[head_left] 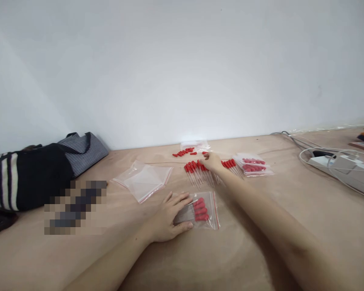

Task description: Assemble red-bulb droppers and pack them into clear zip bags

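My left hand [171,216] lies flat with its fingers spread, pressing on a clear zip bag [214,208] that holds several droppers with red rubber bulbs [200,209]. The palm covers the tube ends of these droppers. Farther off, my right hand [212,162] pinches at the bulb end of a dropper in a row of loose droppers [192,169], whose thin clear tubes point toward me. Its forearm and fingers hide part of the row; more droppers [230,163] show to the right of the wrist.
Loose red bulbs [183,152] lie behind the row, near another clear bag [194,144] by the wall. Flat zip bags [148,178] rest on the left, filled bags [253,165] on the right. Dark bags [45,173] line the far left; a white power strip [346,173] with cables lies right.
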